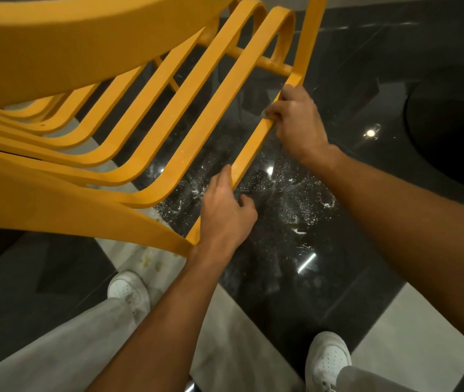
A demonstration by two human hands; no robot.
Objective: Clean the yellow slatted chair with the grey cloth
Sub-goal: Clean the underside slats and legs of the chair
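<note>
Both hands are on the yellow slatted chair (168, 108), which fills the left and far part of the view, tipped so that its curved slats run from near left to far right above the dark floor (366, 80). The right hand (296, 123) grasps the outermost rail at its far part, fingers wrapped over the edge. The left hand (225, 210) holds the same rail nearer, thumb laid along the top and fingers curled beneath. The grey cloth cannot be made out anywhere, so no wiping is under way; this looks like turning or steadying the chair to reach its surfaces. The chief risk, as I judge it, is the grip: much of the weight seems to hang from one thin, smooth rail, and if either hand slackens the chair could swing or drop toward the white shoes (129, 290) below. White specks (290, 199) are scattered over the glossy floor under the rail; whether they are dust or droplets I cannot tell, but if wet they could let a foot slide. Fingers under the rail could also be pinched if the chair comes down on that side.
</note>
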